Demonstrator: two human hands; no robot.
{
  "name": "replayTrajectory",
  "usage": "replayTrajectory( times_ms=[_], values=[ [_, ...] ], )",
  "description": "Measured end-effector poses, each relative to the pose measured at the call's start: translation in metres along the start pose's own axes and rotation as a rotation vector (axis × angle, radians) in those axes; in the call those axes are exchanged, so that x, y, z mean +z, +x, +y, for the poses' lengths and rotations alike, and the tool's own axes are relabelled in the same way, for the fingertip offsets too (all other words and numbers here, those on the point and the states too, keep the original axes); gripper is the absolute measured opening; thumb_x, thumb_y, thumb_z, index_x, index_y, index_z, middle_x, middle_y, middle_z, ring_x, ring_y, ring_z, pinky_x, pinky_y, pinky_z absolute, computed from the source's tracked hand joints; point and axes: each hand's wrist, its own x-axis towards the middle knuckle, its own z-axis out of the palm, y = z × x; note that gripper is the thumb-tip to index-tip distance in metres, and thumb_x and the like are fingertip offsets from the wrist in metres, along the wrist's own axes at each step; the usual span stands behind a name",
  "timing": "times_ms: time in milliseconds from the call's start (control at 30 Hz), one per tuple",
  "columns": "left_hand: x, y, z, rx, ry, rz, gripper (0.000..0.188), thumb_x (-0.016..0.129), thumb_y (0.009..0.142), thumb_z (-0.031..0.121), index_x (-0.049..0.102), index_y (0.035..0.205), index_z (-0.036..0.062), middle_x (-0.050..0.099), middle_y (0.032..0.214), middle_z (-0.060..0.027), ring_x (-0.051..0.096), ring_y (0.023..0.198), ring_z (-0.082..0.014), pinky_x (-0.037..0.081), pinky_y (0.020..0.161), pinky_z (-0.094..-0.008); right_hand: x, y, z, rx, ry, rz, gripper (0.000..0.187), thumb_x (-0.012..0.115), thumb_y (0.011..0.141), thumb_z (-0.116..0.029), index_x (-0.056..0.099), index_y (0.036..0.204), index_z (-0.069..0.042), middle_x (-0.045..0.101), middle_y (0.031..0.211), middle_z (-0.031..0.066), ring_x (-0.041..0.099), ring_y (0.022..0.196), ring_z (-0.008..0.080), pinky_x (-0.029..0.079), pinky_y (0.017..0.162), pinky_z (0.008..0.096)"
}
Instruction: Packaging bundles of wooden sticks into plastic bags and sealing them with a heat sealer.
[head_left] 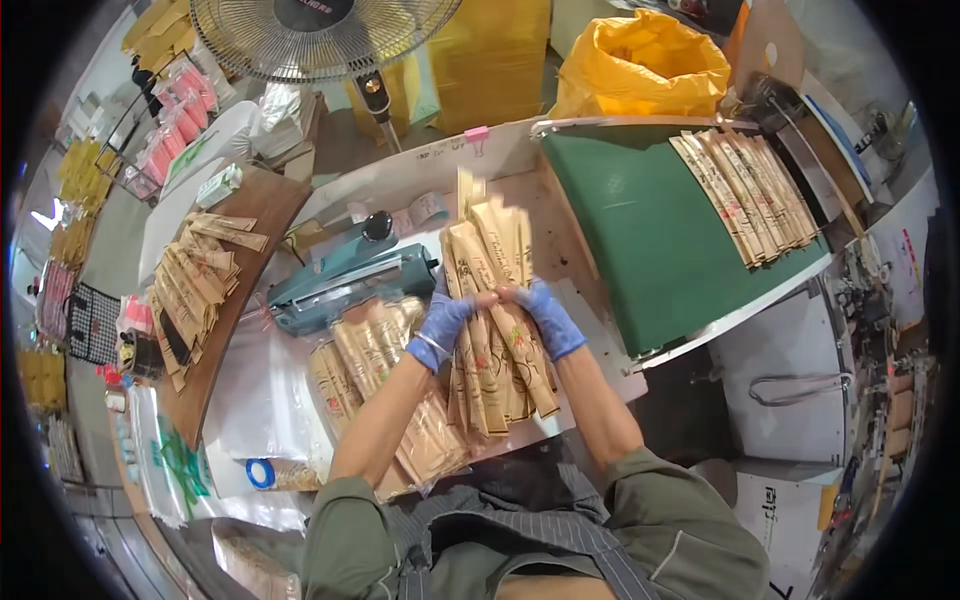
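While both blue-gloved hands meet at mid-frame, a bundle of long tan paper packets (508, 345) stands between them above the counter (598, 318). Grip: left hand (447, 318) clamped on the bundle's left side, right hand (546, 315) clamped on its right, thumbs nearly meeting across the front. Packets roughly lengthwise in frame, tops uneven and slightly blurred. Left of centre: teal machine (385, 283); just below it, a pile of similar packets (375, 350), partly behind the left forearm. Upper right: a row of packets (745, 195) on a green surface (610, 220). Left: loose packets (195, 285) fanned on a brown board (272, 205). Lower left: blue-rimmed tape roll (260, 473). Top: fan (315, 40), upper left of a yellow bag (640, 85).
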Motion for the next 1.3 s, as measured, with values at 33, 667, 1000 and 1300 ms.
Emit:
replayTrajectory(
  times_ms=[33,667,1000,1300],
  values=[
    [0.008,-0.014,0.013,0.138,0.042,-0.031,0.080,0.079,0.058,0.010,0.036,0.126,0.0107,0.056,0.108,-0.0082,0.056,0.098,-0.0211,0.050,0.080,-0.0337,0.015,-0.009,-0.011,0.012,0.011,-0.006,0.068,0.077,0.065,-0.021,0.044,0.120,0.000,0.056,0.108,0.0096,0.055,0.096,0.0218,0.048,0.082,0.0314],
    [0.052,-0.085,0.040,0.278,0.126,-0.441,0.103,0.086,0.048,0.025,0.029,0.131,0.0011,0.047,0.122,-0.0085,0.047,0.112,-0.0191,0.038,0.096,-0.0319,0.082,-0.104,-0.065,-0.920,-0.894,-0.197,0.068,0.083,0.053,-0.027,0.054,0.110,-0.002,0.047,0.110,0.0129,0.050,0.099,0.0218,0.042,0.085,0.0312],
    [-0.020,-0.225,0.027,-0.551,-0.645,-0.118,0.072,0.070,0.070,0.035,0.039,0.127,0.0021,0.051,0.119,-0.0112,0.050,0.109,-0.0204,0.043,0.090,-0.0313,0.136,-0.079,0.028,0.336,-0.437,-0.702,0.046,0.068,0.057,-0.020,0.062,0.096,0.003,0.063,0.089,0.0102,0.059,0.085,0.0195,0.045,0.081,0.0291],
    [-0.302,-0.326,0.112,0.302,1.213,0.664,0.012,0.066,0.074,0.012,0.057,0.071,0.0049,0.052,0.067,-0.0033,0.051,0.063,-0.0146,0.042,0.059,-0.0263,0.198,-0.072,0.130,0.370,-0.386,-0.672,0.031,0.068,0.055,-0.025,0.065,0.070,0.002,0.061,0.069,0.0079,0.057,0.064,0.0158,0.045,0.061,0.0261]
  ],
)
